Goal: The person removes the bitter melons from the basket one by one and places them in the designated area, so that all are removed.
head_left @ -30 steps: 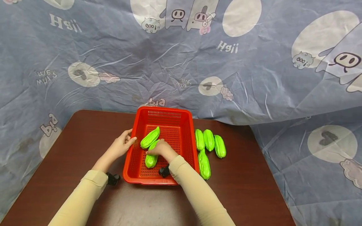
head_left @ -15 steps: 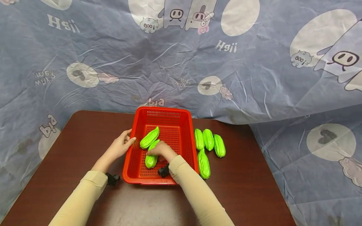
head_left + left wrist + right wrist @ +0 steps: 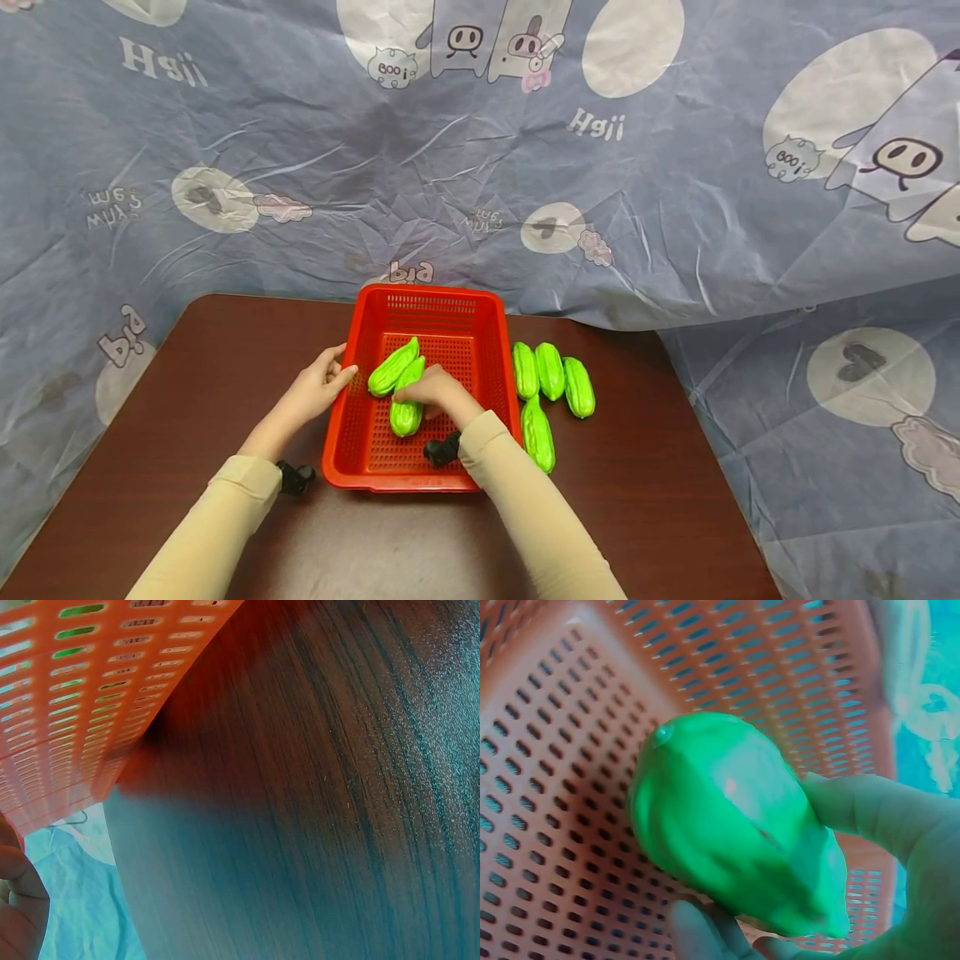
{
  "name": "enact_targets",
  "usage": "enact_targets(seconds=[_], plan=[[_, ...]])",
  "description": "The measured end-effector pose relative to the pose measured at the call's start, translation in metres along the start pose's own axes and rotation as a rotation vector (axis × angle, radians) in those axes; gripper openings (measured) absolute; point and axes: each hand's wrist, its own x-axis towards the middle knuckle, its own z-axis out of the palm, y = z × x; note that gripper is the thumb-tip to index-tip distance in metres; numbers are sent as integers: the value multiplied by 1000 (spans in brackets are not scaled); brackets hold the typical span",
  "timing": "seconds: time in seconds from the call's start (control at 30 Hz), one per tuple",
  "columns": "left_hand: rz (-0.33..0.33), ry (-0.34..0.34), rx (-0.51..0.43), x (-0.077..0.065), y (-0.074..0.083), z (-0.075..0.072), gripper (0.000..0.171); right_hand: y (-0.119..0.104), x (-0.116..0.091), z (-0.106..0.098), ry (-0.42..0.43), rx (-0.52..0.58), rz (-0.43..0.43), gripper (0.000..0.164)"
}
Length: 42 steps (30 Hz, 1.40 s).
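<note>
A red plastic basket (image 3: 491,367) with slotted walls stands on the table. My left hand (image 3: 317,387) grips its left rim, thumb over the edge and fingers outside; in the left wrist view those fingers (image 3: 21,896) show curled beside the wall. Inside the basket my right hand (image 3: 438,392) holds a shiny green ridged gourd (image 3: 407,417) between thumb and fingers. Seen from the right wrist, the gourd (image 3: 727,825) lies tilted over the slotted floor, thumb on one side and fingertips on the other. A second green gourd (image 3: 393,367) lies beside it to the left.
Several more green gourds (image 3: 551,372) lie on the brown table (image 3: 645,500), close to the basket's right side. A blue-grey printed cloth (image 3: 420,167) hangs behind the table. A black wrist camera (image 3: 442,450) under my right wrist overlaps the basket floor in the head view.
My right hand has shifted the held gourd slightly toward the back of the basket, against the other gourd's side. My left hand stays at the rim.
</note>
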Motion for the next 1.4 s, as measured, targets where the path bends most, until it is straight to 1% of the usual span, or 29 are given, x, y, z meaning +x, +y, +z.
enact_targets(seconds=[0.07, 0.13, 0.27, 0.37, 0.5, 0.53, 0.57, 0.6, 0.83, 0.93, 1.07, 1.13, 1.3, 1.4], plan=[[0, -4, 0, 0, 0, 0, 62, -1, -4, -5, 6, 39, -22, 48], [0, -6, 3, 0, 0, 0, 62, -2, -8, -11, 15, 64, -33, 59], [3, -7, 5, 0, 1, 0, 61, -5, -15, -24, 39, 84, -49, 86], [5, -4, 4, -1, 2, 1, 61, -6, -22, -35, 74, 57, -70, 86], [15, -1, -2, -2, 2, 1, 62, -4, -30, -50, 102, 81, -110, 64], [17, -2, 0, -2, 1, 1, 62, -3, -32, -54, 111, 92, -117, 62], [18, -3, 1, -2, 1, 0, 62, -2, -34, -57, 112, 120, -127, 54], [17, -3, 3, -3, 1, 1, 62, 0, -36, -60, 117, 147, -130, 54], [21, -3, 0, -2, 0, 2, 62, 14, -46, -83, 211, 213, -106, 67], [24, 5, 0, -1, 0, 2, 61, 22, -51, -92, 226, 252, -94, 71], [20, 3, -1, -1, 0, 2, 62, 35, -57, -104, 250, 270, -78, 76], [21, 1, -1, -1, 0, 1, 63, 42, -59, -111, 276, 277, -74, 79], [23, 1, -2, -1, -1, 1, 63, 62, -64, -124, 316, 325, -74, 79], [25, -5, -5, 0, 0, 1, 65, 75, -68, -131, 322, 324, -67, 78]])
